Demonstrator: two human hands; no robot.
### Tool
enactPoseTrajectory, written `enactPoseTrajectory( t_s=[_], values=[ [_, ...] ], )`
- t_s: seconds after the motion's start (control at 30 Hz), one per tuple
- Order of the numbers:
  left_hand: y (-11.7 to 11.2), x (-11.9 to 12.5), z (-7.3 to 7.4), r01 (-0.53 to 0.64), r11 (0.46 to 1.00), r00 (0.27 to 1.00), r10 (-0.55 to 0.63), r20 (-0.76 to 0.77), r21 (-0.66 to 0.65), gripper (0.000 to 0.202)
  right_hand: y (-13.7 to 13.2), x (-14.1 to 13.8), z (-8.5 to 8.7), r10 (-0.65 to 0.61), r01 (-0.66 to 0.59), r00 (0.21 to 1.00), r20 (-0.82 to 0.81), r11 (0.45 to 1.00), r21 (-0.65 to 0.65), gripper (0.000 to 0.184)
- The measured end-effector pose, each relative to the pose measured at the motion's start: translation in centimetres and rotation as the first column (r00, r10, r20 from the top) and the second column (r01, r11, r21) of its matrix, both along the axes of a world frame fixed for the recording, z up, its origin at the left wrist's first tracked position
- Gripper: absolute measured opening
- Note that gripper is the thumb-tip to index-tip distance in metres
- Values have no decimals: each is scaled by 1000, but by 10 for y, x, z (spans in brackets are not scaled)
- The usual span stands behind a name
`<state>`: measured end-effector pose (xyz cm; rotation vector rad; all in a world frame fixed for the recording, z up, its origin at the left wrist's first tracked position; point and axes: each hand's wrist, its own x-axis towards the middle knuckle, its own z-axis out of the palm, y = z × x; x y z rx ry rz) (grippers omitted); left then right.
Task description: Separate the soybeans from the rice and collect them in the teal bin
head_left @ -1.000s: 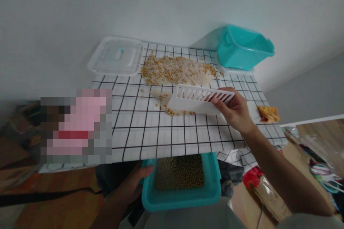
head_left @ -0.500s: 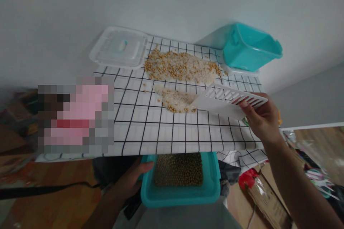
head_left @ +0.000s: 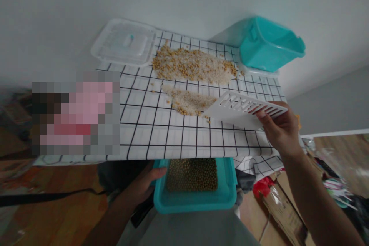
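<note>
My right hand (head_left: 279, 128) grips a white slotted plastic scraper (head_left: 241, 108) by its right end, its left tip resting on the table beside a small pulled-out patch of rice and soybeans (head_left: 186, 102). A larger pile of rice mixed with soybeans (head_left: 192, 65) lies farther back on the checked tablecloth (head_left: 161, 130). My left hand (head_left: 144, 186) holds the left rim of a teal tub (head_left: 193, 200) below the table's front edge; the tub contains soybeans (head_left: 192, 175).
A clear plastic lid (head_left: 123, 42) lies at the back left of the table. A second teal tub (head_left: 269, 46) sits tilted at the back right against the white wall. A pixelated pink patch covers the table's left. Clutter and bags lie on the floor at right.
The scraper dragged a small patch of rice and beans away from the main pile, then swung out to the right. My left hand keeps hold of the tub.
</note>
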<state>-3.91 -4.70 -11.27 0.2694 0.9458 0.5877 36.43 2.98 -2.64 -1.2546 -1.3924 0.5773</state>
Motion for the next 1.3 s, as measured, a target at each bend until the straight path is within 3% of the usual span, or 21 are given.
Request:
enactPoseTrajectory(
  t_s=[0.13,0.33,0.67,0.8,0.97,1.1,1.3],
  values=[
    [0,6,-1,57,998,997,-55,-60,38,52,-2,0,3,-9,10,1000,19,1000,-8,24],
    [-2,19,-1,91,996,996,-91,0,20,40,-13,4,6,-42,42,999,20,999,-4,24],
    [4,36,5,78,997,996,-79,30,22,43,-54,-9,28,20,-9,983,184,998,-59,18],
    [7,37,7,141,990,990,-141,14,-1,37,-77,-23,31,77,-61,977,201,995,-82,20],
    [8,40,13,112,994,993,-112,22,20,37,-98,-33,32,98,-82,977,191,992,-94,28],
    [7,40,12,85,995,996,-87,27,57,33,-86,-33,27,-21,25,988,152,999,-20,25],
    [2,30,4,79,996,996,-81,41,44,34,-32,-44,17,-143,139,987,79,989,49,19]
  ],
)
